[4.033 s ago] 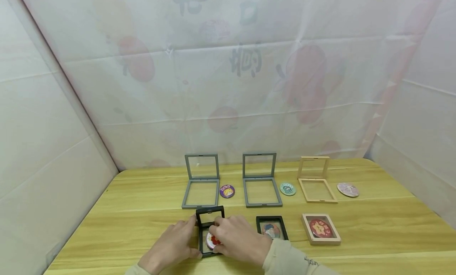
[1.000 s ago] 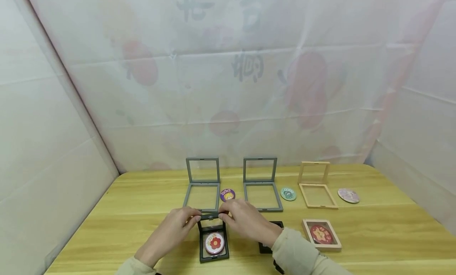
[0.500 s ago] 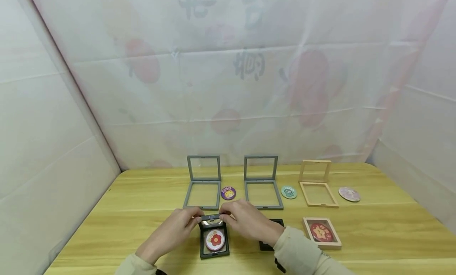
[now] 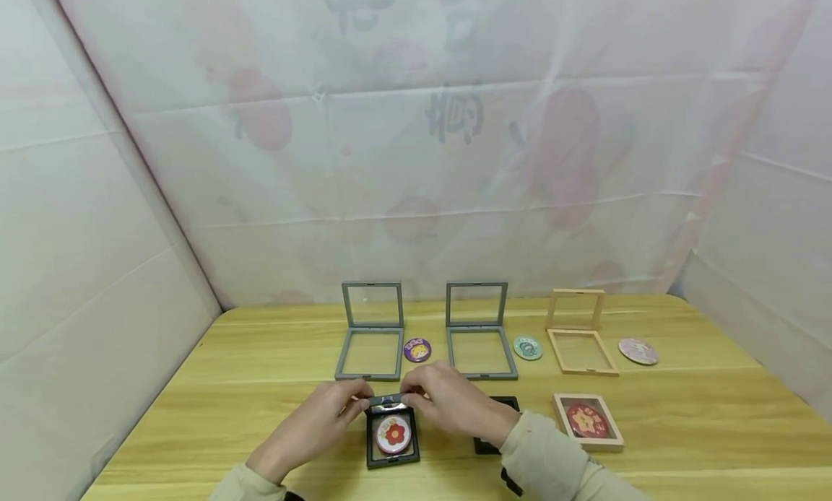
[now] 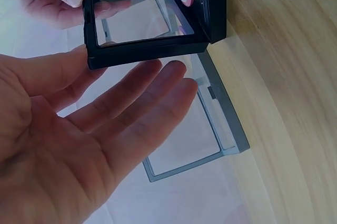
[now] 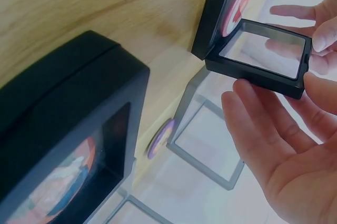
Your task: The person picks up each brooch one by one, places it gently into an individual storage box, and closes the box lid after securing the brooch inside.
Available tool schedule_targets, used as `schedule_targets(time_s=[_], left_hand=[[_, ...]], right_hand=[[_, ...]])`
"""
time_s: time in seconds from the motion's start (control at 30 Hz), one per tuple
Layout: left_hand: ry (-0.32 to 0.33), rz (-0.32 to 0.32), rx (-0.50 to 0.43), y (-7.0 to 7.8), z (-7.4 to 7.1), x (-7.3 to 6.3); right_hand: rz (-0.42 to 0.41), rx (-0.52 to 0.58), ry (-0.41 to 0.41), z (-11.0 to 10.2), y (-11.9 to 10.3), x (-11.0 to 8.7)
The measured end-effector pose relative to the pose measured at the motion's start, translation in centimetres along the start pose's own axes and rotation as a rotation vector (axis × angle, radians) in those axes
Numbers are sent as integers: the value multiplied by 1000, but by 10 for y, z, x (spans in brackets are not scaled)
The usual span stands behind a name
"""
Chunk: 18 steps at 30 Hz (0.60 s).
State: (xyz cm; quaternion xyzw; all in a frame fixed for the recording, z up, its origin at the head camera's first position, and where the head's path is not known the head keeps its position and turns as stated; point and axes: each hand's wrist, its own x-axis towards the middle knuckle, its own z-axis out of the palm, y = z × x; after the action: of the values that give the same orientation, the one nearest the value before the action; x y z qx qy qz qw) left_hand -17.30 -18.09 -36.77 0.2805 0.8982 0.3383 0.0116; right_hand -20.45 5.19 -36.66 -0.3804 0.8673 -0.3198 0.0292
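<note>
A small black display frame [image 4: 393, 464] stands hinged open on the table, and a white button badge [image 4: 393, 434] with a red flower lies in its base. My left hand [image 4: 315, 423] pinches the lid's left corner between thumb and forefinger. At the other corner my right hand [image 4: 448, 406] pinches the same edge. The lid [image 5: 145, 54] leans forward over the base, its clear window facing down toward the badge. In the right wrist view the other fingers of the right hand [image 6: 295, 155] extend under the lid, not curled round it.
Behind stand two opened grey frames [image 4: 369, 377] [image 4: 484, 376] and an opened beige one [image 4: 585, 372]. Beside them lie purple [image 4: 417, 350], green [image 4: 528, 348] and pink [image 4: 638, 351] badges. A closed black frame [image 6: 118, 77] and a closed beige frame [image 4: 601, 446] sit right.
Earlier the right hand was at the badge inside the base and the left at the frame's side. Both hands then moved to the lid's top edge, and the lid has tilted forward.
</note>
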Motion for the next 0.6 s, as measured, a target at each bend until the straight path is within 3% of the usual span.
schedule_targets(time_s=[0.6], left_hand=[[-22, 63, 1, -5, 0, -1]], right_hand=[[-39, -43, -15, 0, -1, 1]])
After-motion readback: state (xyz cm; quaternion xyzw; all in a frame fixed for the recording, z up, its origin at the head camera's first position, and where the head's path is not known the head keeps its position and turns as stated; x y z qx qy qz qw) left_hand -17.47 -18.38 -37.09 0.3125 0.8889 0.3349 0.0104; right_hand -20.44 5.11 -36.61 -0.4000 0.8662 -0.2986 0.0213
